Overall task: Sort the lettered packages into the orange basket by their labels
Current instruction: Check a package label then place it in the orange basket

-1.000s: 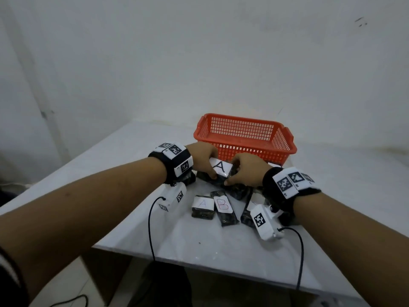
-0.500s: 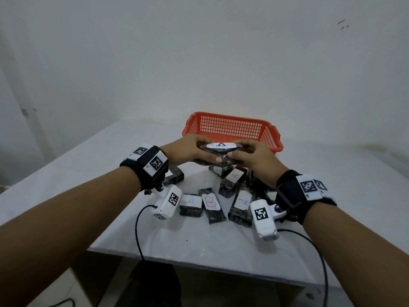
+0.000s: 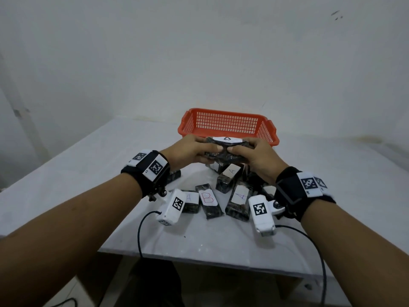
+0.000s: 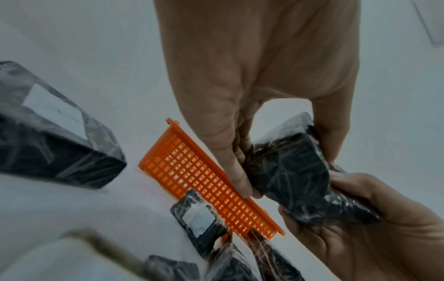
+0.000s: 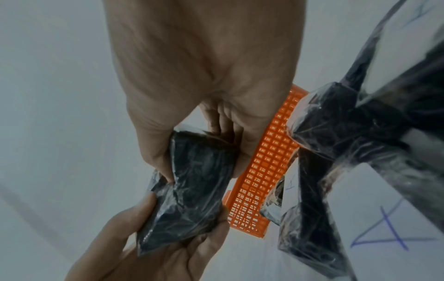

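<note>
Both hands hold one black plastic-wrapped package (image 3: 225,149) with a white label marked A, lifted above the table just in front of the orange basket (image 3: 228,125). My left hand (image 3: 194,149) grips its left end and my right hand (image 3: 254,154) grips its right end. The left wrist view shows the package (image 4: 288,171) pinched between thumb and fingers, and the right wrist view shows the package (image 5: 199,180) the same way. The basket (image 4: 211,184) looks empty. Below lie several wrapped packages: one marked B (image 3: 208,198), two marked A (image 3: 231,173) (image 3: 240,199).
The white table (image 3: 88,173) ends at a front edge near my forearms. A further package (image 3: 174,175) sits behind my left wrist, and another marked A (image 3: 191,200) is half hidden by the left wrist camera. Cables hang off the table's front. A white wall stands behind the basket.
Both hands have lifted the A package off the pile and carried it up and forward toward the basket's near rim. Packages that lay under it now show.
</note>
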The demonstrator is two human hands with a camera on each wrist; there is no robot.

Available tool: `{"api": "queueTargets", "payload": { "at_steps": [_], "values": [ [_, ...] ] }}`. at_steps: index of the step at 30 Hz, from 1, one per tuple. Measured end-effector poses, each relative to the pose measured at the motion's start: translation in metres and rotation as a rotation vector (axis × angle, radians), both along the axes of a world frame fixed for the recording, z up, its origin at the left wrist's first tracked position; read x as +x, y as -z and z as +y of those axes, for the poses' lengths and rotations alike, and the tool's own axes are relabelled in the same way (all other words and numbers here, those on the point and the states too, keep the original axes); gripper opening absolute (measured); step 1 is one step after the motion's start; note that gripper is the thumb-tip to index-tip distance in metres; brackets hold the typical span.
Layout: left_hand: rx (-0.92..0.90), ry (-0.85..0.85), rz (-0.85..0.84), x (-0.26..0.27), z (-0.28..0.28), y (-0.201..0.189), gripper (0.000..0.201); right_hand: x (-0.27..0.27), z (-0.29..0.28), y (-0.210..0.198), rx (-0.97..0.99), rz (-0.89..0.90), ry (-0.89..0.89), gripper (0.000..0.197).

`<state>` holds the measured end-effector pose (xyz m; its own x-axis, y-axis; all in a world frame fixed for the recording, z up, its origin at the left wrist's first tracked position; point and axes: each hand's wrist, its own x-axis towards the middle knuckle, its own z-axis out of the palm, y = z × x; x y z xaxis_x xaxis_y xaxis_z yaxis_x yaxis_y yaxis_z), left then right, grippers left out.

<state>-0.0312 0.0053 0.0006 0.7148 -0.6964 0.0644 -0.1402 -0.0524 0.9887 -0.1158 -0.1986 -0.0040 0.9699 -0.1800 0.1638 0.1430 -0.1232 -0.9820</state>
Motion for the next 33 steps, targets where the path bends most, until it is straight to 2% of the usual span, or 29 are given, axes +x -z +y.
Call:
{"api": "queueTargets", "payload": {
  "at_steps": [3,6,12,19,23,26,30,33],
  "values": [
    [0.005,-0.094,-0.080,0.001,-0.002,0.005,0.025,-0.002,0.002,0.001,0.073,0.006,-0.050,0.037],
    [-0.017,-0.130,-0.071,0.003,-0.001,0.005,0.025,-0.002,0.000,0.001,0.105,0.014,-0.089,0.046],
    [-0.046,-0.046,-0.029,-0.004,0.000,0.000,0.035,-0.003,-0.006,0.002,0.026,0.010,0.009,0.042],
    [0.019,-0.134,-0.144,-0.005,-0.001,0.002,0.030,-0.001,0.001,0.005,0.034,0.004,-0.003,0.042],
    [0.020,-0.024,-0.095,-0.008,0.001,0.003,0.034,-0.004,0.001,0.008,-0.033,-0.020,0.063,0.037],
    [-0.007,-0.009,-0.038,-0.008,0.000,0.005,0.032,-0.003,-0.002,0.012,-0.003,-0.012,0.035,0.038],
    [-0.037,-0.084,-0.057,-0.008,0.001,0.007,0.024,-0.006,-0.004,0.011,0.066,0.028,-0.044,0.044],
    [-0.020,-0.072,-0.052,-0.006,0.004,0.009,0.028,-0.007,-0.007,0.013,0.025,0.028,-0.005,0.048]
  ]
}}
